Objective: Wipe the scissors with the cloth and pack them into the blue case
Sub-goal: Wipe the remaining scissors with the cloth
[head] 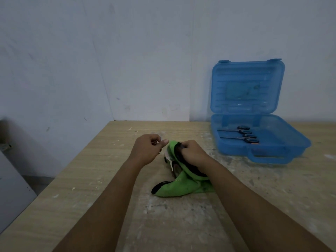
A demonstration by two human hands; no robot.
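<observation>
Worktop (81,188) lies open and dusty left of the blue case (236,150). There, fingers of the right hand (193,153) clutch the cloth (174,190) around the scissors (169,160). The left hand (145,150) is curled, grasp unclear.

Right hand (192,151) grips green cloth (174,190), apparently wrapping scissors (169,159).

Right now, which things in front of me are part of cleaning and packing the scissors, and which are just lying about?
For the job:
green cloth, gripped by the right hand
half-covered scissors beneath it
open blue case
two packed scissors inside it

Just lying about:
grey panel left of the table
pale crumbs on the tabletop
</observation>
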